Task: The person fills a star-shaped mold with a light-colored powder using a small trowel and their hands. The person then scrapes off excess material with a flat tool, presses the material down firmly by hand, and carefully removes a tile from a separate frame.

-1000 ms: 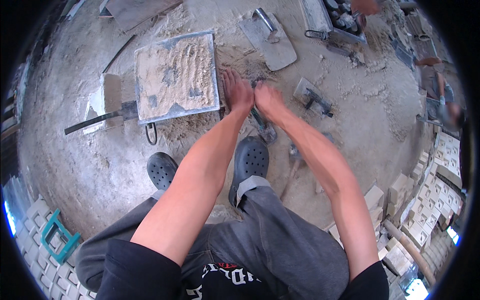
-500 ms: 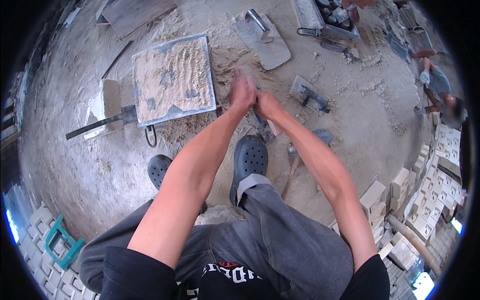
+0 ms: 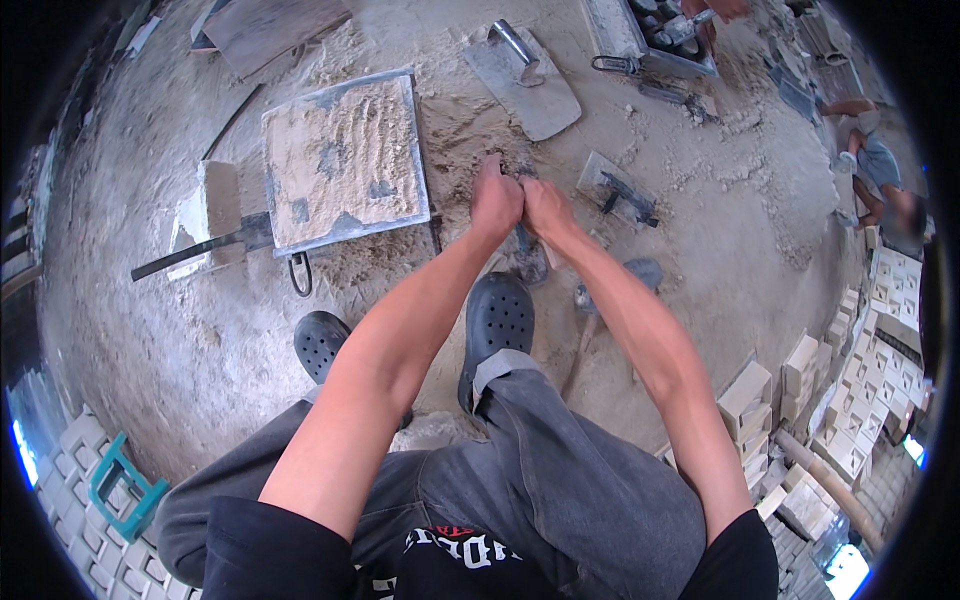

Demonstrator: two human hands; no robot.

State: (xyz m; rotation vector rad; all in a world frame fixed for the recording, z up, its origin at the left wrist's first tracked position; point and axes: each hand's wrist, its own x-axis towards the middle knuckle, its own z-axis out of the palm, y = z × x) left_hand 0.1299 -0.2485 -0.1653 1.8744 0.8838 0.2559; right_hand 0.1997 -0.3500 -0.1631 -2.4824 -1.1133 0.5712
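Note:
My left hand (image 3: 497, 205) and my right hand (image 3: 548, 210) meet low over the sandy floor, in front of my shoes. Both have curled fingers, pressed together near the thumbs; what they hold is hidden. A dark, narrow, flat piece (image 3: 529, 258) shows just below them, by the toe of my shoe. Left of my hands lies a square metal-edged tray (image 3: 423, 150) coated with pale, ridged sand. Beyond them rests a steel trowel (image 3: 553, 105) with a tube-like handle. A smaller plate with a dark handle (image 3: 627, 195) lies to the right.
A hammer-like tool (image 3: 586, 298) lies beside my right forearm. At the far right stands a metal box (image 3: 617, 38) of dark lumps, with another person's hand (image 3: 722, 8) over it. Pale blocks (image 3: 745, 400) are stacked at the right; a teal frame (image 3: 125, 487) sits at the lower left.
My left hand has drawn back toward me, its outstretched, blurred fingers now curled. My right hand has shifted slightly right. The other person's hand at the box has moved.

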